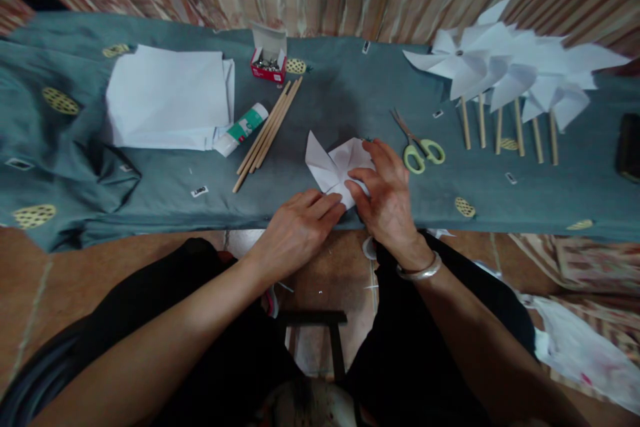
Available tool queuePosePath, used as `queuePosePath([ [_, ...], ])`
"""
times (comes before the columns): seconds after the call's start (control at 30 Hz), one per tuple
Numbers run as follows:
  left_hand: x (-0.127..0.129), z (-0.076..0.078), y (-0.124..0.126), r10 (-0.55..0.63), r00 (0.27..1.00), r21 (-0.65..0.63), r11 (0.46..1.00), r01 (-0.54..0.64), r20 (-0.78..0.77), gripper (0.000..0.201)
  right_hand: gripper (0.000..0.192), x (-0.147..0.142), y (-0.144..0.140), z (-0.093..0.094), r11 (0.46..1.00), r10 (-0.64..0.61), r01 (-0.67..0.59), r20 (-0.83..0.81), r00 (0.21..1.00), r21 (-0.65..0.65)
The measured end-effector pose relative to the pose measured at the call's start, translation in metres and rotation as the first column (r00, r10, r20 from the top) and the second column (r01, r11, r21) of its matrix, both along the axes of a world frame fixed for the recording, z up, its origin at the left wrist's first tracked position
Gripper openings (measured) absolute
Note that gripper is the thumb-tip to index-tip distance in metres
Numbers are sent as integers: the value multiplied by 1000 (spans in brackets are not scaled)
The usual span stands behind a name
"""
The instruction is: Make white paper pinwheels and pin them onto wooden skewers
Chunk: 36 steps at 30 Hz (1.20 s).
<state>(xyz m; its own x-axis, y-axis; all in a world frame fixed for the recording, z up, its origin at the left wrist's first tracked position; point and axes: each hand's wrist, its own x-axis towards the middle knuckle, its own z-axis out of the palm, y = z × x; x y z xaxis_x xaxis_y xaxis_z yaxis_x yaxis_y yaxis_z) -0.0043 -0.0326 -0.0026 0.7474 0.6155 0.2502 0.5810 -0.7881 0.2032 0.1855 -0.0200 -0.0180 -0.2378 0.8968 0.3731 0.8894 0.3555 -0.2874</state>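
Observation:
A white paper pinwheel (pixel 327 170), with folded and creased blades, lies near the front edge of the cloth-covered table. My left hand (pixel 303 223) grips its lower edge, fingers pressed together on the paper. From the right, my right hand (pixel 385 190) bends over the paper, thumb and fingertips pressing on its centre and right side, partly hiding it. A silver bangle circles the right wrist. Just beyond the right hand lie scissors (pixel 420 153) with yellow-green handles. Several wooden sticks (pixel 270 133) rest to the left of the paper.
Beside the sticks lies a glue stick (pixel 243 130); a stack of white paper (pixel 167 100) is farther left. An opened red box (pixel 269 65) of metal pins stands at the back. Several finished pinwheels (pixel 500 67) on sticks overlap at the right. A dark object (pixel 629 147) sits at the right edge.

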Motion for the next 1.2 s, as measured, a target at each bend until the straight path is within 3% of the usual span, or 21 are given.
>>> queuePosePath([
  [0.63,1,-1,2,2,1000,-6,1000,-2,0,21,23,-3,2,-1,999,22,-22,24,999,-27],
  [0.77,0,-2,2,-3,1000,-4,1000,3,12,22,23,-2,-1,2,997,64,-61,85,994,-46],
  [1.2,0,-1,1,9,998,-12,1000,-8,63,25,30,2,-10,-2,987,151,-148,57,987,-56],
])
